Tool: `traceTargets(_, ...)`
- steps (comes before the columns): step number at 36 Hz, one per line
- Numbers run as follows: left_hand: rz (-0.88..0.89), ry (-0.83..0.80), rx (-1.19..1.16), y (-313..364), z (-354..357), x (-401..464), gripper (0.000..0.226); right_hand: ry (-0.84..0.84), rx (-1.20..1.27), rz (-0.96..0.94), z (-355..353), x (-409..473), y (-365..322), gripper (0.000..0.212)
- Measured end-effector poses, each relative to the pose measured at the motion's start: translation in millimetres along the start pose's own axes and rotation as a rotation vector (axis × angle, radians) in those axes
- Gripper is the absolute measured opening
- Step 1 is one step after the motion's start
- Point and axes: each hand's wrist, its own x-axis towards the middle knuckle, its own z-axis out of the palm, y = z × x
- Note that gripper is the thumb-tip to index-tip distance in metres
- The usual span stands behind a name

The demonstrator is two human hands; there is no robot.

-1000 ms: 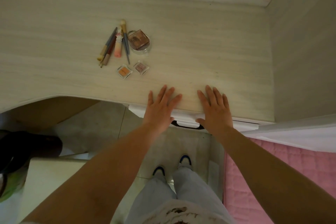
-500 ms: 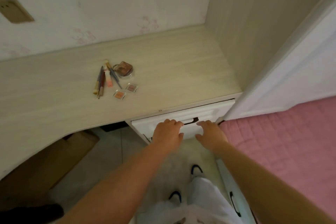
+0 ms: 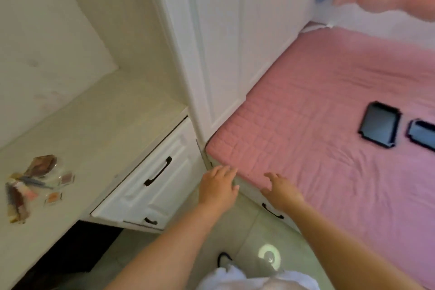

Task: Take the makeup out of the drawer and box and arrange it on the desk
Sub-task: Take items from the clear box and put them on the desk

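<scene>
Hands out front, both loose w/ fingers spread, holding nothing: left hand [image 3: 219, 187] by the bed corner, right hand [image 3: 281, 192] over the pink bed [image 3: 329, 125] edge. Drawer [image 3: 150, 183] w/ black handle sits left of them, under the desk [image 3: 98, 120]. Makeup [image 3: 35, 183] lies in a blurry cluster on desk's left part, well apart from hands. Two dark trays [image 3: 380, 125] rest farther off on the bed.

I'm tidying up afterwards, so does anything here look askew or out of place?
Nothing is spilled or broken. The makeup lies in a loose cluster near the desk edge, and two dark devices lie on the pink bed. Both hands hold nothing.
</scene>
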Motion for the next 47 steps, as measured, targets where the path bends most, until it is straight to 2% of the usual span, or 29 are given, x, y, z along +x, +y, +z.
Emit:
traceTargets(9, 0.201, -0.071, 0.037, 178.2, 27.0, 4.6, 0.06, 0.304, 0.196, 0.224, -23.7, -90.7, 143.2, 0.053)
traceTargets(15, 0.405, -0.072, 0.143, 302.7, 54.4, -11.8, 0.064, 0.446, 0.134, 0.373, -35.7, -163.6, 246.8, 0.057)
traceTargets(18, 0.479, -0.092, 0.188, 355.8, 66.6, -21.4, 0.065, 0.584, 0.064, 0.482, -38.4, -192.7, 295.8, 0.062)
traceTargets(20, 0.531, -0.102, 0.215, 388.1, 74.9, -28.9, 0.067, 0.627, 0.088, 0.559, -34.2, -211.5, 324.3, 0.057)
traceTargets(24, 0.612, -0.138, 0.239, 442.1, 95.0, -43.8, 0.065, 0.63, 0.132, 0.659, -28.0, -249.2, 365.4, 0.053)
traceTargets(31, 0.752, -0.236, 0.273, 515.3, 135.1, -49.3, 0.063, 0.6, 0.316, 0.839, -15.6, -289.2, 419.1, 0.059)
traceTargets(47, 0.97, -0.401, 0.322, 669.5, 186.7, 17.9, 0.059, 0.416, 0.496, 1.069, -48.4, -289.2, 549.0, 0.059)
